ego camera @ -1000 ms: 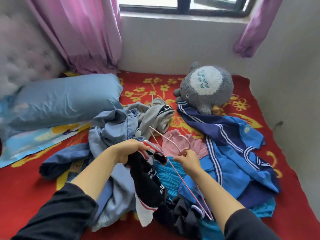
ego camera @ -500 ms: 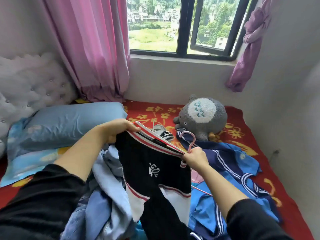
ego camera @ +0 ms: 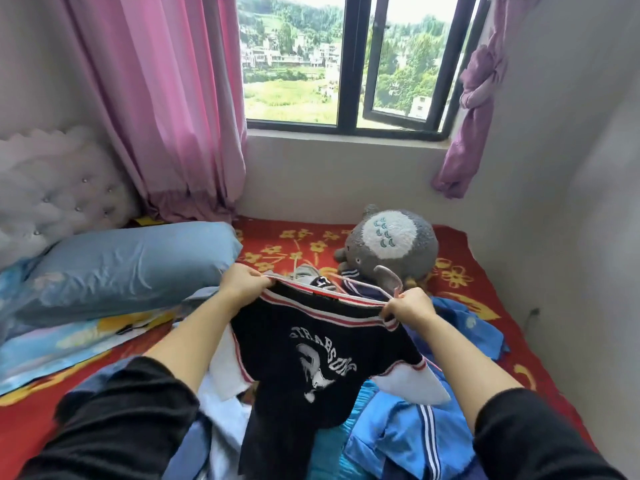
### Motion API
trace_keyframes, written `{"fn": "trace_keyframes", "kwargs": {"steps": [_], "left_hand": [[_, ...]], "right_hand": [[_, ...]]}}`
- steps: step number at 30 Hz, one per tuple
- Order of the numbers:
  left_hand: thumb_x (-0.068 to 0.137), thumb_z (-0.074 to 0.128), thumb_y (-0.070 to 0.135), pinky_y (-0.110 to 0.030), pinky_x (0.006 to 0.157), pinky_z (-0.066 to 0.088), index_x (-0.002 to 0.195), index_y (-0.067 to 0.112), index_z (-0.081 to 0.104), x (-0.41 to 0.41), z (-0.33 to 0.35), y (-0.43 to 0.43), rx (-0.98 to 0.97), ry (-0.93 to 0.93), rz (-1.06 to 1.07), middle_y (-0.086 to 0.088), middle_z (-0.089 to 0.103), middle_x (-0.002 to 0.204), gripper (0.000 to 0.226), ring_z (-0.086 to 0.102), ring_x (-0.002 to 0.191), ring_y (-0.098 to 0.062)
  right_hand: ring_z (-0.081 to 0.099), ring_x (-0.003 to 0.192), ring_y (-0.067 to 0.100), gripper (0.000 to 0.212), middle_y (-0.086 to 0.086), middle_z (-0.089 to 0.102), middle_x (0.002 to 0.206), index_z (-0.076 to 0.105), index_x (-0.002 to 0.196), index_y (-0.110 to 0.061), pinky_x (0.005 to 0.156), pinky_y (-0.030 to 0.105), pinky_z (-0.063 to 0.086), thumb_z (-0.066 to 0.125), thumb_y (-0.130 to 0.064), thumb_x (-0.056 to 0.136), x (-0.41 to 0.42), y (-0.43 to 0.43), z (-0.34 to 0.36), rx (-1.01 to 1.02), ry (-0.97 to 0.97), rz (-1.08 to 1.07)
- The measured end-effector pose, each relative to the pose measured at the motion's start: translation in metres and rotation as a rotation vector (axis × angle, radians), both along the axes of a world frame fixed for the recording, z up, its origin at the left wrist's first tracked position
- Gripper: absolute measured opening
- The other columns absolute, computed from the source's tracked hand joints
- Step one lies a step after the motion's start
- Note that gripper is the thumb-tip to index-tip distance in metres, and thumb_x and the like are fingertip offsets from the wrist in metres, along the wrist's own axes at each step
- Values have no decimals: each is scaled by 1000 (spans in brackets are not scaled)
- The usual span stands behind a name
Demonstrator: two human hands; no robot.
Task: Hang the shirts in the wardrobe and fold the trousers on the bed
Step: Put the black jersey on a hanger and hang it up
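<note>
The black knit shirt with striped hem (ego camera: 322, 358) had stretched wider; the left hand (ego camera: 242, 284) gripped the hem, the right hand (ego camera: 408, 306) gripped hem and pink wire hanger (ego camera: 391, 271).

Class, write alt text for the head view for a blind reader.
The left hand and right hand hold up a black shirt by its striped edge above a red bed; a pink hanger pokes out at the right hand.

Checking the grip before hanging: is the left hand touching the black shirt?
Touching. Head view: the left hand pinches the striped edge of the black shirt.
</note>
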State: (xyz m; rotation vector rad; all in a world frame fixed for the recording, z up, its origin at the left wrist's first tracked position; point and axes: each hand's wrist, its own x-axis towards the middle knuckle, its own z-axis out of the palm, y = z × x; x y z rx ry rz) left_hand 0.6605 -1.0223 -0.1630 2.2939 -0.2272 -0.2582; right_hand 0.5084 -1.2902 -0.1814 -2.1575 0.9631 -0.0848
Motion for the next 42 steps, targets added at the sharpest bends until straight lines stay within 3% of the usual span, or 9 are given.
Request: {"fn": "trace_keyframes", "kwargs": {"steps": [5, 8, 13, 19, 26, 30, 33, 36, 42], "left_hand": [[85, 68, 34, -26, 52, 30, 54, 16, 54, -12, -29, -8, -154, 164, -33, 9, 40, 40, 39, 39, 48, -11], [85, 65, 36, -29, 53, 27, 48, 19, 38, -13, -40, -13, -79, 120, -29, 7, 30, 41, 49, 34, 49, -14], [88, 60, 37, -32, 53, 30, 56, 14, 49, -13, -49, -14, 39, 72, 14, -2, 39, 50, 41, 38, 51, -19], [87, 59, 36, -31, 52, 29, 53, 15, 45, -11, -51, -15, 62, 33, 32, -1, 36, 47, 43, 37, 50, -18], [91, 56, 39, -29, 48, 26, 42, 18, 33, -20, -45, -22, 178, -120, -235, 6, 31, 39, 58, 32, 42, -15], [88, 58, 43, -27, 48, 29, 40, 17, 44, -25, -41, -25, 208, -189, -348, 5, 38, 41, 57, 35, 41, -14], [89, 57, 46, -26, 48, 29, 46, 18, 45, -27, -38, -23, 242, -158, -437, 5, 37, 42, 53, 34, 40, -13], [91, 56, 46, -27, 46, 26, 50, 19, 47, -23, -34, -11, 333, -105, -453, 7, 32, 41, 49, 31, 40, -12], [89, 62, 44, -25, 44, 19, 48, 21, 28, -39, -25, -13, 66, 31, -432, 6, 25, 43, 59, 22, 39, -11]], "right_hand": [[47, 47, 11, 51, -10, 46, 33, 66, 46, -16, 50, 25, 35, 68, -55, 79, -7, 1, -16, 119, -125, -10], [53, 58, 17, 59, -10, 52, 36, 61, 32, -17, 62, 29, 35, 64, -41, 86, -10, -6, -21, 94, -264, -166], [49, 52, 21, 40, -2, 49, 37, 61, 43, -7, 57, 32, 38, 61, -21, 81, -28, -21, -30, 191, -346, -304], [49, 52, 21, 42, 6, 52, 47, 64, 55, 6, 59, 35, 41, 58, -34, 66, -44, -17, -38, 140, -319, -205], [60, 56, 17, 40, 0, 59, 45, 63, 43, -10, 65, 33, 45, 59, -29, 79, -27, 4, -39, 4, -303, -108], [50, 40, 4, 44, -3, 54, 38, 60, 37, -13, 56, 28, 41, 59, -29, 78, -18, 21, -38, 29, -273, 10], [54, 46, 11, 39, 9, 60, 47, 63, 47, -3, 60, 34, 46, 62, -28, 76, -11, 28, -33, 16, -280, 63], [50, 37, 5, 39, -2, 54, 37, 59, 37, -14, 52, 28, 42, 64, -30, 73, -8, 20, -20, -26, -276, 75], [46, 34, 4, 39, -4, 50, 34, 57, 36, -13, 55, 28, 42, 62, -27, 73, -3, 25, -15, 27, -321, 31]]}}
